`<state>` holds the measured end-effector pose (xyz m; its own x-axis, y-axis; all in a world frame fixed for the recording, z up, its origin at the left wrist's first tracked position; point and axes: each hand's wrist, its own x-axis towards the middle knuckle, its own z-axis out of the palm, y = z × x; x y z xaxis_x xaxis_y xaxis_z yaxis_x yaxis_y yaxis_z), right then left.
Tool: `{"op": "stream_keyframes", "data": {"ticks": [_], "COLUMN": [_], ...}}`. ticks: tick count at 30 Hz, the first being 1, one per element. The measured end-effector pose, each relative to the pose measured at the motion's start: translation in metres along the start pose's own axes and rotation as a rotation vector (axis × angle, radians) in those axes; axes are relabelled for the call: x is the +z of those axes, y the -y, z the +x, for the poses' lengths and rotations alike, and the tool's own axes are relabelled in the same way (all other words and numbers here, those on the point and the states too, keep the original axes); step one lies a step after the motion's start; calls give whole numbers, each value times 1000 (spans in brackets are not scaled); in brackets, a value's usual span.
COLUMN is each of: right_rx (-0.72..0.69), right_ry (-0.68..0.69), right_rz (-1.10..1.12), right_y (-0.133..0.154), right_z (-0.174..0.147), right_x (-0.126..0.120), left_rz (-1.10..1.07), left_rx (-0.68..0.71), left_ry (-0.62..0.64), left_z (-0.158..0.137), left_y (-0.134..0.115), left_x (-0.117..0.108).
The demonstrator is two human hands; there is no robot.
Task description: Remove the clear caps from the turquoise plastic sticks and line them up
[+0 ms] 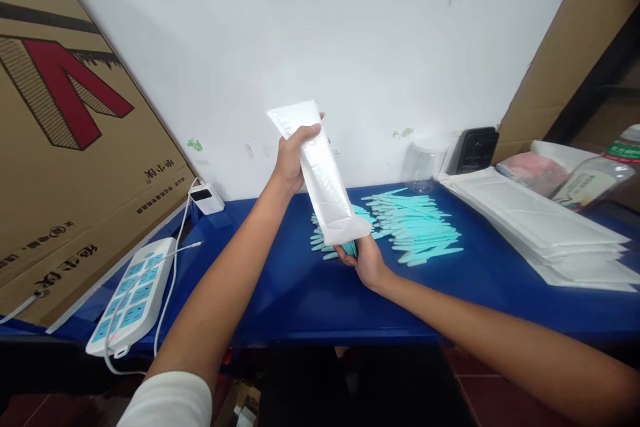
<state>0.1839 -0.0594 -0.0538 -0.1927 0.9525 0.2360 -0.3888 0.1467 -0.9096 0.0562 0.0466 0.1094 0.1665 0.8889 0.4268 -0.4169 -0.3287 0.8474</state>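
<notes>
A narrow white padded envelope (327,180) is held up slantwise above the table, its lower end toward me. My left hand (295,157) is closed around its upper part, thumb across the front. At the lower end, my right hand (367,260) grips the envelope from below, its thumb partly hidden by the end flap. Some teal shows between the right fingers and the envelope; I cannot tell whether those pieces are held or lie behind. Flat teal plastic sticks (417,223) lie in a heap just beyond, with another teal heap (319,240) partly hidden behind the envelope.
White padded envelopes (540,220) are stacked at the right, near a clear bottle (595,177). A clear cup (425,167) and a black device (477,150) stand by the wall. A power strip (133,297) with cables lies left, beside a large carton (75,147).
</notes>
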Motion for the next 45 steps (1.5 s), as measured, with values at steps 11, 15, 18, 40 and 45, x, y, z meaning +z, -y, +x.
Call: {"op": "stream_keyframes", "data": {"ticks": [11,15,18,40,45], "right_rx": [33,-41,1,-9,22], "right_ry": [117,41,55,-13,-21], "right_rz": [-148,-350,-381,-320,-312], "right_y": [9,10,7,15,16], "right_z": [-4,3,8,-7,-5], "right_x": [1,2,3,12,11], "left_rz": [-10,6,-8,59,110], "left_rx": [-58,-70,-92,6,65], "left_ry": [-23,-38,-36,110,119], "left_z": [-4,-11,-18,-47,-38], "left_y": [2,8,11,-9,-12], "left_x": [-11,-6,-1,50,54]}}
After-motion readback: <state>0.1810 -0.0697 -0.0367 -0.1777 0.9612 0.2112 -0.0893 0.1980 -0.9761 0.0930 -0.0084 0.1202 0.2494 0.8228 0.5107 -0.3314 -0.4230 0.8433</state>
